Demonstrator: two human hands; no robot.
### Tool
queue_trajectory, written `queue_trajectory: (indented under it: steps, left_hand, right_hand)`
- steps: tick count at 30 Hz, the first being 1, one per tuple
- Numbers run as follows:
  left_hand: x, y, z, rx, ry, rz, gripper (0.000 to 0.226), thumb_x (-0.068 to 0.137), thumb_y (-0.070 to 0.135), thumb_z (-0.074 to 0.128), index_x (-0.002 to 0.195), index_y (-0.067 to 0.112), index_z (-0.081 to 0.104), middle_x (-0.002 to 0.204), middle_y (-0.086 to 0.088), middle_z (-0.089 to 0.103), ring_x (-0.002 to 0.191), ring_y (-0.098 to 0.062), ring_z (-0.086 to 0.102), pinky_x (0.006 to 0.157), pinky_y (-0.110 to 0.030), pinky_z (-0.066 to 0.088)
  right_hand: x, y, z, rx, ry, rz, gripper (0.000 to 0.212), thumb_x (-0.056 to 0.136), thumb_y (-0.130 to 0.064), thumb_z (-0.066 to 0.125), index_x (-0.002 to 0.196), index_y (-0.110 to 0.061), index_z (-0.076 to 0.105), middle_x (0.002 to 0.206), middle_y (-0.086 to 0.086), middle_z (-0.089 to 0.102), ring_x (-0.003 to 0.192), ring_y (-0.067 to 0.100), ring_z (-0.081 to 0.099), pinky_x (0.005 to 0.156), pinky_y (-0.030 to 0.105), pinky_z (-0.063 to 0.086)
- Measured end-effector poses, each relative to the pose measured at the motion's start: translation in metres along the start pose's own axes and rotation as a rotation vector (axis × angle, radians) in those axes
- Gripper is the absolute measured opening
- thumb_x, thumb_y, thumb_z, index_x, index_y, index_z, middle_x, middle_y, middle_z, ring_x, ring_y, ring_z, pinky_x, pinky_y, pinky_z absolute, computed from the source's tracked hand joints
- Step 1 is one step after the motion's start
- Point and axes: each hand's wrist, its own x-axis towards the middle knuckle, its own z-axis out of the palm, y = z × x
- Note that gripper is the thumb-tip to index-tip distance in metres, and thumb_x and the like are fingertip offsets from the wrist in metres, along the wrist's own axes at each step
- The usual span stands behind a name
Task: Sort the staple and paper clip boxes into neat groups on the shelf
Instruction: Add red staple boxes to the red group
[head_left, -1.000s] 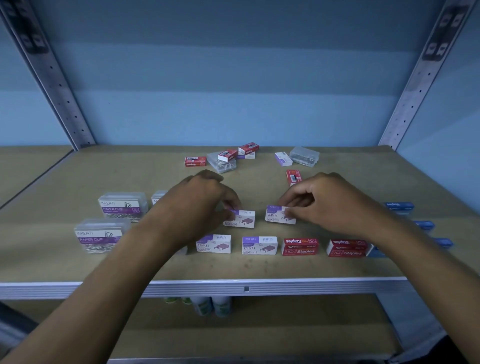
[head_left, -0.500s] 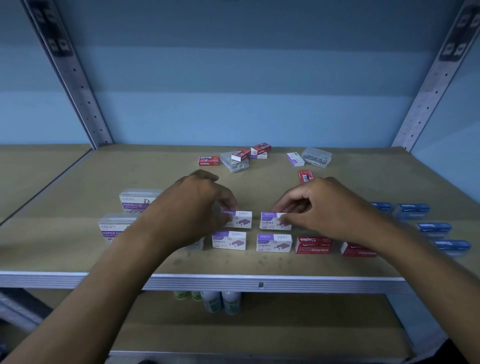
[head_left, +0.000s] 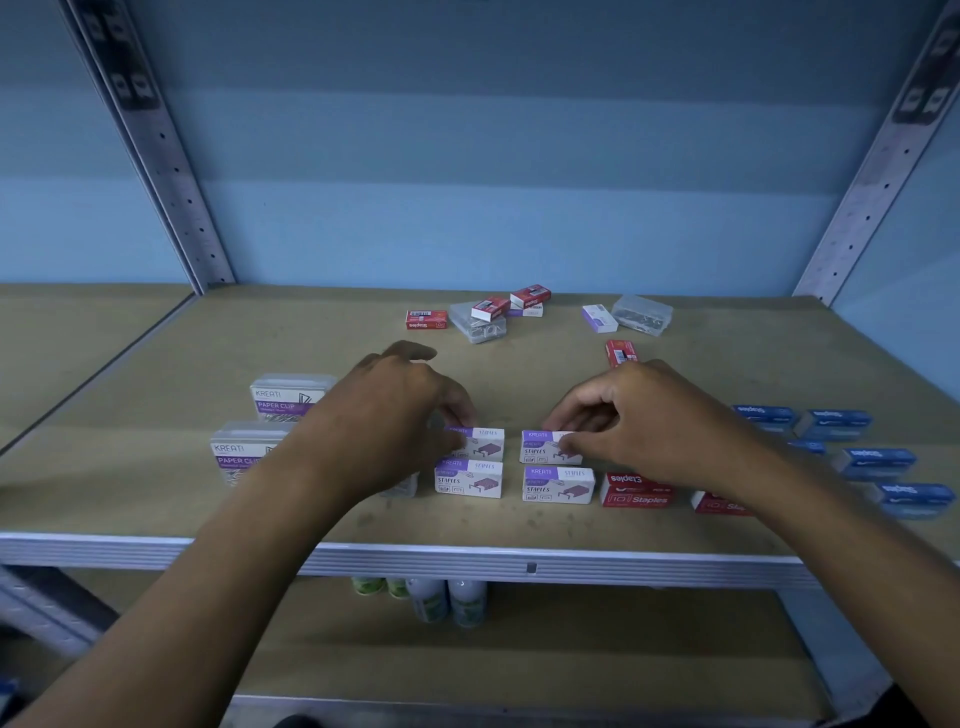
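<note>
My left hand (head_left: 384, 415) pinches a white and purple staple box (head_left: 484, 446) lying on the shelf (head_left: 156, 415). My right hand (head_left: 639, 421) pinches a second such box (head_left: 540, 448) beside it. Directly in front of them lie two more purple staple boxes (head_left: 468, 478) (head_left: 558, 484), forming a two-by-two block. Red staple boxes (head_left: 636, 491) continue the front row to the right. Clear paper clip boxes (head_left: 283, 397) (head_left: 236, 452) stand at the left, partly behind my forearm.
Several blue staple boxes (head_left: 872, 460) lie at the right. At the back sit loose red boxes (head_left: 426, 318), (head_left: 621, 352), a purple box (head_left: 599, 318) and two clear cases (head_left: 643, 313), (head_left: 475, 323). Bottles (head_left: 447, 600) stand on the lower shelf. Metal uprights (head_left: 156, 156) flank the bay.
Both hands have drawn the two purple staple boxes closer to the front row, so they now sit just behind the front pair. The camera has shifted left.
</note>
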Motion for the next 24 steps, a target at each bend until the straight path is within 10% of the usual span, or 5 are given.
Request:
queue_trajectory:
  steps: [14,24]
  left_hand:
    - [0.001,-0.002,-0.003,0.010,0.098,0.087,0.028,0.083,0.039,0.072,0.111,0.036,0.070,0.112,0.020,0.068,0.122,-0.010,0.049,0.095,-0.031,0.046]
    - [0.054,-0.003,-0.017,-0.123,0.261,0.119,0.028,0.085,0.042,0.068,0.113,0.036,0.066,0.111,0.016,0.067,0.104,-0.008,0.060,0.088,-0.035,0.051]
  right_hand:
    - [-0.001,0.009,-0.013,-0.027,0.087,0.018,0.013,0.092,-0.030,0.069,0.101,-0.033,0.079,0.093,-0.025,0.073,0.088,-0.017,0.061,0.072,-0.001,0.042]
    - [0.023,0.051,-0.036,-0.074,0.232,0.229,0.039,0.097,-0.009,0.048,0.118,-0.032,0.071,0.117,-0.011,0.068,0.092,0.007,0.058,0.065,0.005,0.037]
